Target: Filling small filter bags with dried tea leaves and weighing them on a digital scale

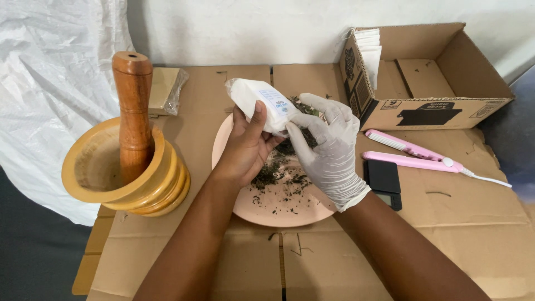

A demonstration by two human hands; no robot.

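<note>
White pouch point(261, 105) clamped in bare left hand point(245, 146), gloved right hand point(329, 150) pinching its mouth, one pink plate point(245, 209), one wooden mortar point(120, 178)

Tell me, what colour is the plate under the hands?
The plate is pale pink, strewn with dark dried herb bits; the head view shows it.

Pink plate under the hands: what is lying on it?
Loose dark green dried leaf bits are scattered over the pink plate. The left hand, holding a white pouch, and the gloved right hand cover the plate's far part.
</note>
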